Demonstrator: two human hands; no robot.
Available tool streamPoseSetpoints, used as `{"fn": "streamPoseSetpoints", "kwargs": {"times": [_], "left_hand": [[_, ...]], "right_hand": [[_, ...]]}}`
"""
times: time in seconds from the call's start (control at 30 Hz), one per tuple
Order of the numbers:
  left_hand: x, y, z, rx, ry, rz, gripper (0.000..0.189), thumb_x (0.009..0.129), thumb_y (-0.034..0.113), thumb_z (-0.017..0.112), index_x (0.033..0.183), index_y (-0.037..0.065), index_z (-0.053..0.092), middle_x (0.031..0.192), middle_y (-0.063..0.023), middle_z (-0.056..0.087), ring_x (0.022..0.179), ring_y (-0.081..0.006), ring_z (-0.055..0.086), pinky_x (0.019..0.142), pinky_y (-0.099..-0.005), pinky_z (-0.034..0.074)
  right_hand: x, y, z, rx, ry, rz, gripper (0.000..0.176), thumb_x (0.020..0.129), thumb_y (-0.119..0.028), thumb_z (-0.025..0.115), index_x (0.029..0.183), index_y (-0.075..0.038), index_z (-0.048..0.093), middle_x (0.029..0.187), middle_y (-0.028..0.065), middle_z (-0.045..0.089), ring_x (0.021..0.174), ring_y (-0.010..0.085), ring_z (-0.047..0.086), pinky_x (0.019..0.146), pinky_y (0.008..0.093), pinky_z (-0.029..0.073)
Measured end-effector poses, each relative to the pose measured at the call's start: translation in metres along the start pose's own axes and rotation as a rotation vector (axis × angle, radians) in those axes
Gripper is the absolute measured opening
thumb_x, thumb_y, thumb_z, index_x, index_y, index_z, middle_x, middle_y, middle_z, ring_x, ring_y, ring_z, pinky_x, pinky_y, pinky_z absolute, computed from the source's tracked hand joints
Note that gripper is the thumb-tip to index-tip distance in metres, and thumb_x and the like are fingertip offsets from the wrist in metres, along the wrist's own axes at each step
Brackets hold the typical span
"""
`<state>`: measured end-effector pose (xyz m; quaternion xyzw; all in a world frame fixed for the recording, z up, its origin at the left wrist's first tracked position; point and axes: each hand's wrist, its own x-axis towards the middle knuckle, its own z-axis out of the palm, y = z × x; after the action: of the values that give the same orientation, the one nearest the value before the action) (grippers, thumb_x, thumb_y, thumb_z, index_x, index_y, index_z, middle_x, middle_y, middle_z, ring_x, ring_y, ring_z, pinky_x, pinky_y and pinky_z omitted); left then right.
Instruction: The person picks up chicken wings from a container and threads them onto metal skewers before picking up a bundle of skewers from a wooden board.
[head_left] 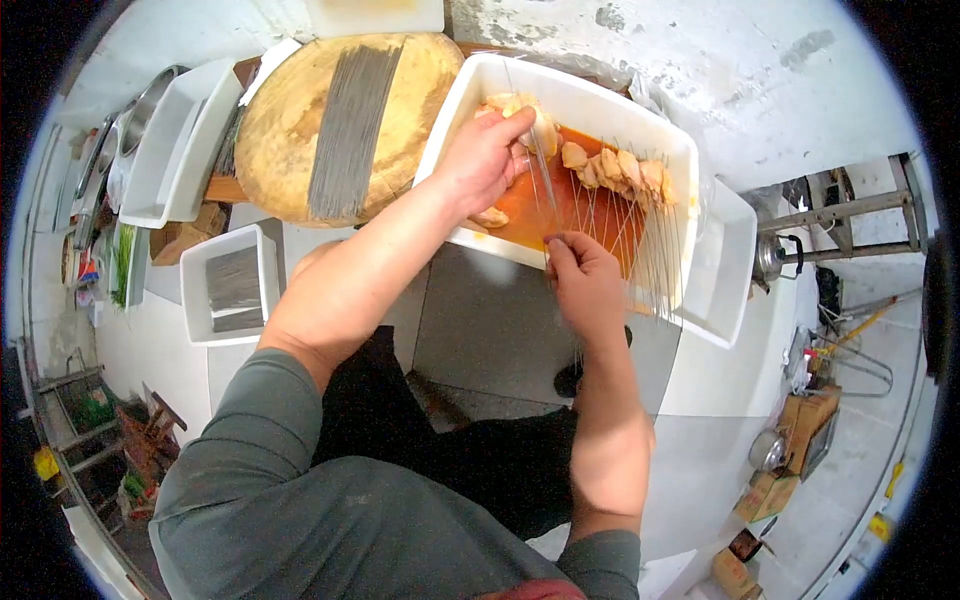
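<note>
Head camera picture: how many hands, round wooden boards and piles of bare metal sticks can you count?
Hands: 2, left hand gripping a meat piece, right hand pinching a thin stick
Round wooden board: 1
Piles of bare sticks: 2, board pile and tub pile in the small white tub
Total: 5

The tray [440, 140] sits toward the table's right edge, with a second tray [730, 270] tucked under its right side. In it, meat pieces [615, 168] line the far wall and skewers [650, 250] lean over the near rim. Left of it lies the chopping board [280, 130] — a skewer bundle [350, 120] on top — then a long tray [190, 130] at the left edge. A tub [195, 290] stands before the board.
</note>
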<state>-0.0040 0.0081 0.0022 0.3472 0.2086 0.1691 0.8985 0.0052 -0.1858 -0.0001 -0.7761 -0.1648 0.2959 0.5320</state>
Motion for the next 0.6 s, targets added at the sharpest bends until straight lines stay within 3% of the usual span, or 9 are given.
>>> {"fn": "streamPoseSetpoints", "kwargs": {"times": [0.1,0.23,0.33,0.6], "left_hand": [[0.005,-0.004,-0.009,0.169,-0.07,0.007,0.009,0.094,0.017,0.056,0.092,0.009,0.056,0.067,0.0032,0.055,0.047,-0.0038,0.042,0.041,-0.017,0.033],[0.005,-0.005,-0.005,0.117,-0.012,0.028,0.009,0.093,0.017,0.057,0.09,0.009,0.056,0.066,0.0035,0.053,0.044,-0.0038,0.042,0.038,-0.0166,0.031],[0.005,-0.003,-0.008,0.153,-0.028,0.029,0.011,0.093,0.018,0.058,0.087,0.009,0.055,0.064,0.0035,0.052,0.043,-0.0036,0.041,0.038,-0.017,0.03],[0.006,-0.002,-0.009,0.182,-0.056,0.029,0.012,0.094,0.019,0.057,0.087,0.009,0.055,0.061,0.0041,0.049,0.045,-0.0038,0.041,0.038,-0.0176,0.029]], "right_hand": [[0.001,0.002,0.002,0.068,-0.041,0.01,0.018,0.092,-0.014,0.056,0.097,0.001,0.063,0.066,-0.0006,0.054,0.054,0.0055,0.045,0.048,0.0204,0.035],[0.0,-0.003,0.003,0.17,-0.047,0.062,0.017,0.092,-0.014,0.056,0.099,0.001,0.06,0.068,0.0007,0.055,0.053,0.0059,0.045,0.047,0.0197,0.035],[-0.001,-0.006,0.005,0.332,-0.041,0.082,0.015,0.093,-0.014,0.055,0.101,-0.001,0.057,0.07,0.0018,0.057,0.052,0.0064,0.046,0.046,0.019,0.035],[-0.002,-0.003,0.006,0.329,-0.027,0.103,0.014,0.093,-0.014,0.054,0.095,0.0,0.057,0.071,0.004,0.061,0.055,0.0079,0.049,0.049,0.022,0.04]]}}
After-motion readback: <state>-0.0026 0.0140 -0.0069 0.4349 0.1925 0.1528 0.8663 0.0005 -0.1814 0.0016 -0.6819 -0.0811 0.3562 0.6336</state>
